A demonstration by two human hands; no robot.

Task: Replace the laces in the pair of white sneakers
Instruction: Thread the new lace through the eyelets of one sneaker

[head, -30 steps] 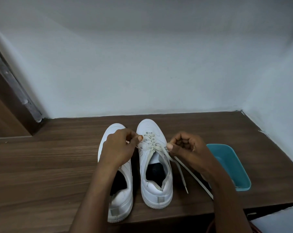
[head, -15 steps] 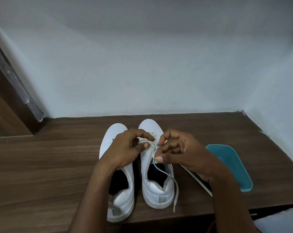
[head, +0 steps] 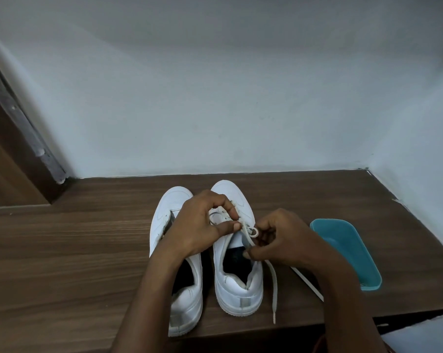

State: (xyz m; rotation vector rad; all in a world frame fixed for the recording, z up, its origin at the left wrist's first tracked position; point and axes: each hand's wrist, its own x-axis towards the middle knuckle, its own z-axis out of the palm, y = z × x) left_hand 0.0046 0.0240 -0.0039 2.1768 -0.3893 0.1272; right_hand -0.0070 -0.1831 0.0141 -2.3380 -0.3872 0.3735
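Pinching lace (head: pixel 274 289): left hand (head: pixel 200 225), right hand (head: pixel 286 243); right sneaker (head: pixel 240 289) toe points away.

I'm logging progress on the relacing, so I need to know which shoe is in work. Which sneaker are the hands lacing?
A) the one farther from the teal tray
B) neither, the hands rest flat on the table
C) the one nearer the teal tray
C: the left hand and the right hand both pinch the lace above the sneaker that stands nearer the teal tray.
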